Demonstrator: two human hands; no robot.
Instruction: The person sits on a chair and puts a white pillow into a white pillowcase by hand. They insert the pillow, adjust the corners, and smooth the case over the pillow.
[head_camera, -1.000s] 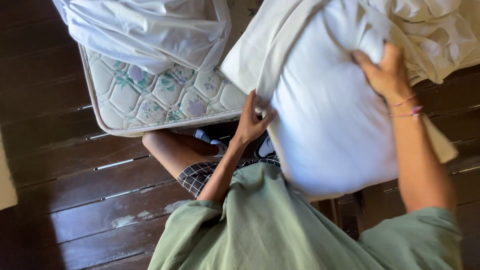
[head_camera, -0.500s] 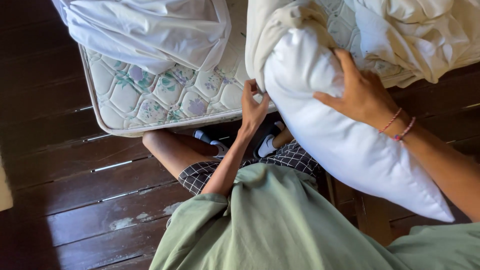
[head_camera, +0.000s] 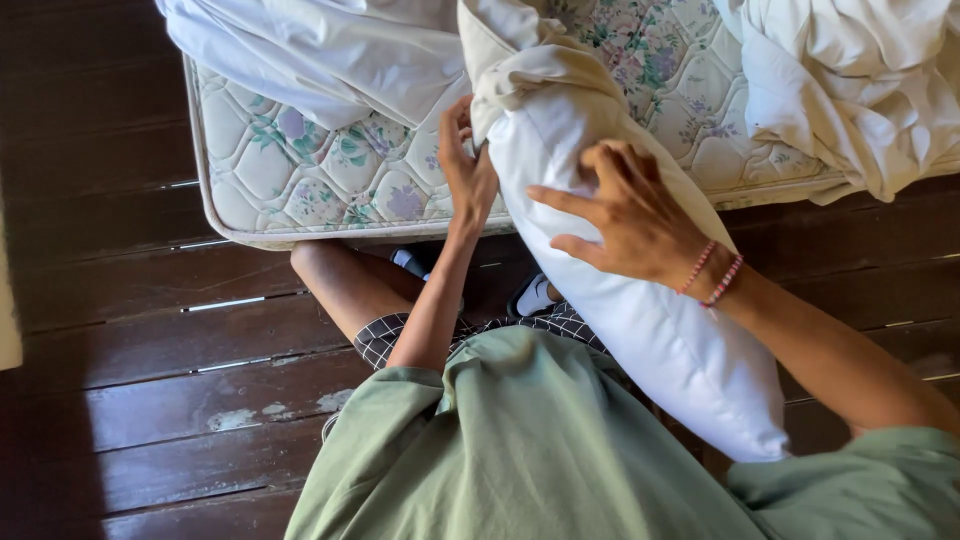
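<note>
Pillow (head_camera: 640, 320) leans on the mattress (head_camera: 300, 170). Left hand (head_camera: 465, 165) pinches its cream case (head_camera: 530, 70); right hand (head_camera: 630, 215) presses it, fingers spread.

Bright daylight falls evenly from the upper right onto the white pillow (head_camera: 640, 320), the rumpled sheets (head_camera: 860, 90) and the quilted floral mattress (head_camera: 300, 170), whose pale cloth nears overexposure though seams and folds stay legible. The dark plank floor (head_camera: 130, 330) sinks into deep shadow at the left edge and lower left corner, with thin glints along the board gaps and a worn pale patch. Focus is sharp across the frame, with only slight softness on the right hand (head_camera: 625, 215) and mild wide-angle stretching near the borders.
</note>
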